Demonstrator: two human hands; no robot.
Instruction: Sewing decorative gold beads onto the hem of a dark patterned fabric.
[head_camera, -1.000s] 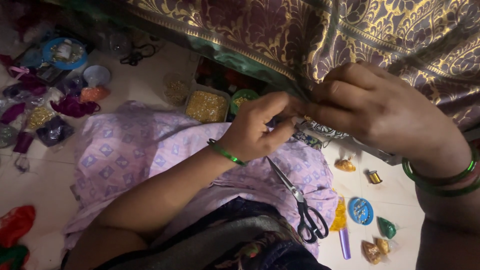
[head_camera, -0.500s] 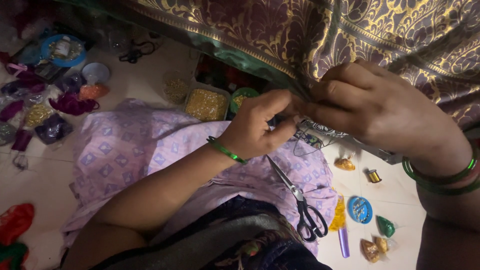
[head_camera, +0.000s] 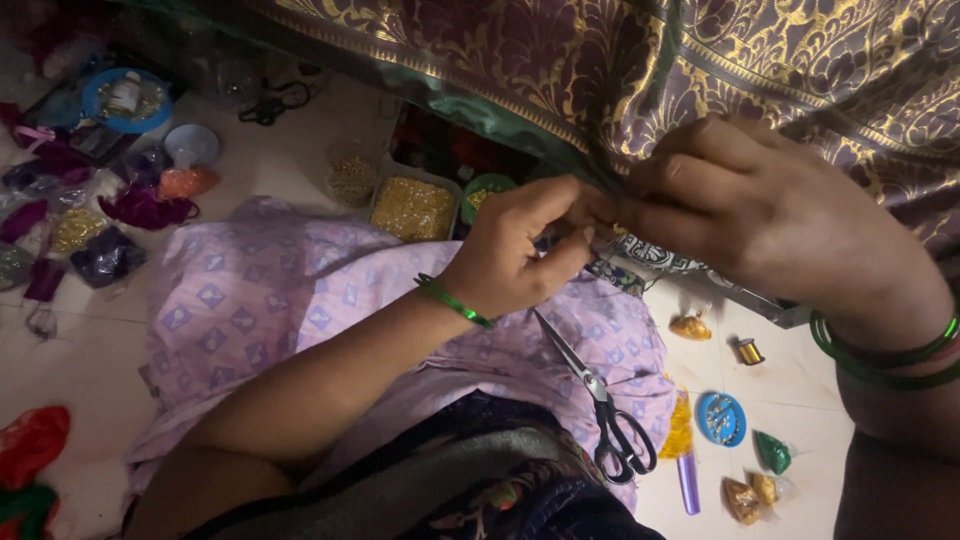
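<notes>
Below the brocade's hem, both hands pinched together on one small spot.

Against the green-edged border of the maroon-and-gold brocade cloth (head_camera: 560, 70): left hand (head_camera: 515, 255), fingertips closed on something too small to make out, perhaps a bead or needle; right hand (head_camera: 770, 220), fingers curled and gripping the cloth's edge just beside it. Judged mid-way through work on the border: no finished stretch of decoration visible, so amount done cannot be told. Below the brocade, soft lilac printed fabric (head_camera: 290, 300) over the lap, with steel scissors (head_camera: 600, 400), black-handled, lying on it unused. Under the hem, a tray of tiny gold beads (head_camera: 412, 208), grainy and glittering. Further below the brocade to the right, a round blue lid (head_camera: 722, 418) and small shiny packets on pale floor.
</notes>
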